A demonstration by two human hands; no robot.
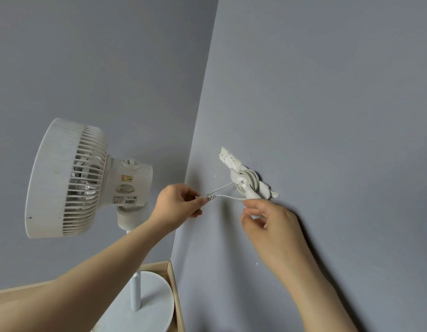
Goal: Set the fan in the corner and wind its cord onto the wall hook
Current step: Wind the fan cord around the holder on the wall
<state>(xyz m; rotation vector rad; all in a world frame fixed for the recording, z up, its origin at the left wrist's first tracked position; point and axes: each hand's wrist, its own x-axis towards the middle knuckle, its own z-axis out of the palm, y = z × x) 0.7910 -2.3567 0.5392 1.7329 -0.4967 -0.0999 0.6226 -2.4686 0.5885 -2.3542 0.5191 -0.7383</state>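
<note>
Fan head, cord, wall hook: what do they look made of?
Fan head: white moulded plastic, matte; thin uniform grille ribs, slightly yellowed. Cord: white flexible rubber or PVC jacket, probably; it bends in tight coils. Wall hook: white plastic by its smooth rounded look; the lumpy white patch above it could be adhesive or filler, unclear.

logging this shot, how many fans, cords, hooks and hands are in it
fan: 1
cord: 1
hook: 1
hands: 2, left hand and right hand
total: 5
</note>
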